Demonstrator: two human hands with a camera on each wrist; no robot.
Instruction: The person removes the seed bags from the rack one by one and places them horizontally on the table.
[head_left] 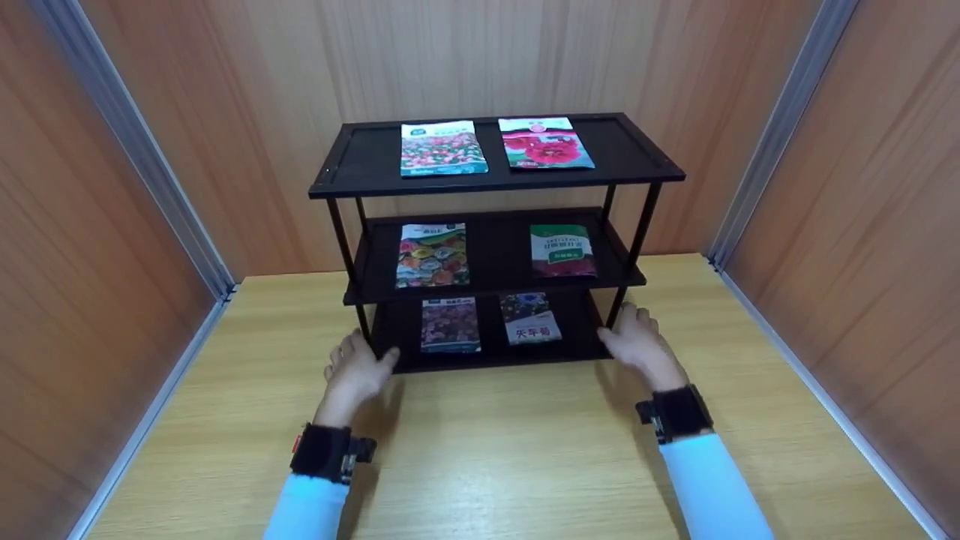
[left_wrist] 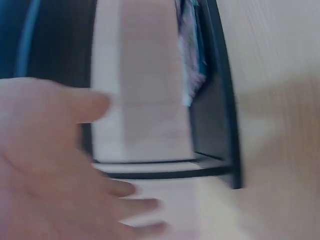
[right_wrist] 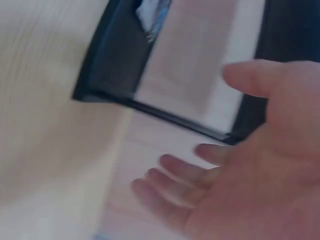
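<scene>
A black three-tier shelf (head_left: 630, 150) stands on the table, with two flower-printed seed packets on each tier. My left hand (head_left: 356, 371) is at the lower front left corner, thumb and fingers spread on either side of the post. At the lower front right corner, my right hand (head_left: 641, 345) is held the same way. Both wrist views show straight, parted fingers beside the shelf's end posts, gripping nothing. The top tier carries a pink-flower packet (head_left: 444, 148) and a red-flower packet (head_left: 546, 142).
On the middle tier lie a multicoloured packet (head_left: 433, 255) and a green-and-maroon packet (head_left: 562, 251). Below are a purple packet (head_left: 450, 325) and a blue-flower packet (head_left: 531, 319). Wood-grain panels (head_left: 480, 60) enclose the light wooden table (head_left: 495, 450) at the back and both sides.
</scene>
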